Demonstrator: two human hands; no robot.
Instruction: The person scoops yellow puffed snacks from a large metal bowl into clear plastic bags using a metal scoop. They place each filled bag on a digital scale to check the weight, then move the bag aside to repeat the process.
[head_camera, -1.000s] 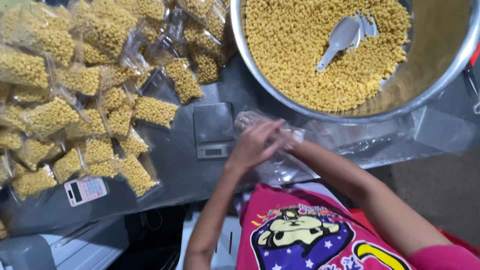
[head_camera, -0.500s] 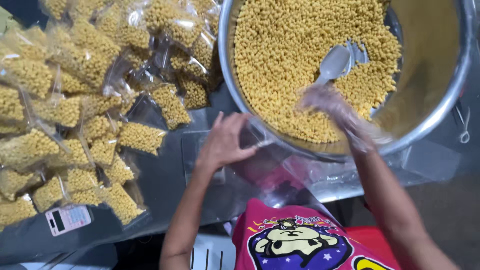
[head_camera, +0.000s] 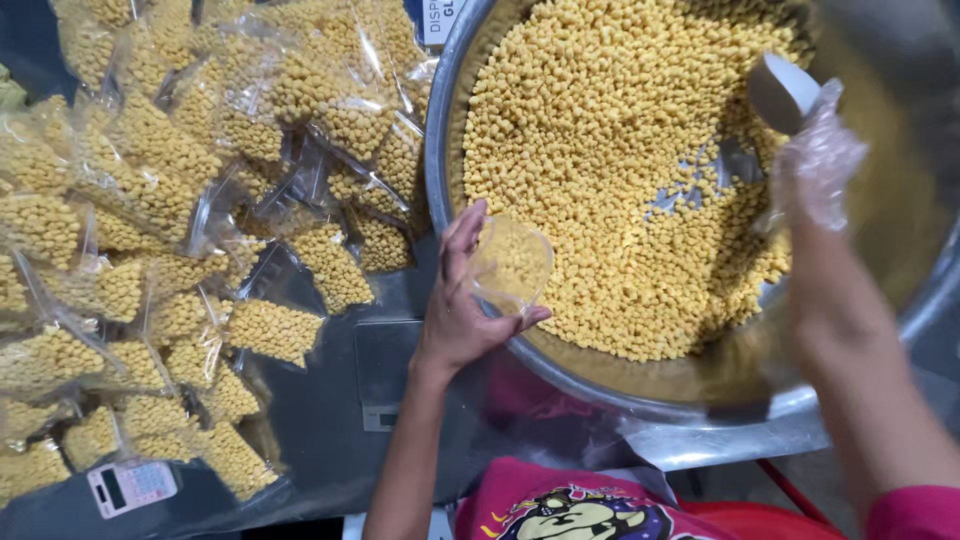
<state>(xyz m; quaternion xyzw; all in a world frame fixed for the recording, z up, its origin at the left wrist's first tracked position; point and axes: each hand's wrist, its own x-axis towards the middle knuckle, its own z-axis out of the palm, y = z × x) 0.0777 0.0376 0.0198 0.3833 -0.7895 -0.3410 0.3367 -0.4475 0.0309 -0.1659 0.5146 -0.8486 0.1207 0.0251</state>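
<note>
Both hands grip: left (head_camera: 462, 310) bag (head_camera: 512, 266), right (head_camera: 820, 165) scoop (head_camera: 785, 92).

Small food-packing workshop: large steel basin (head_camera: 445, 190) of yellow puffed snacks (head_camera: 620, 170), heap of filled clear bags (head_camera: 150, 200), digital scale (head_camera: 385, 375) and pocket calculator (head_camera: 132, 486) on dark tabletop (head_camera: 320, 440).

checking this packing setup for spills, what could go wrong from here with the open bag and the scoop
1. The left hand holds the clear bag open right at the metal bowl's rim; a loose pour could drop yellow pellets onto the scale or table.
2. The right hand, in a thin plastic glove, grips the scoop; the grip may slip.
3. The filled bags crowd the scale and could upset a reading.
</note>
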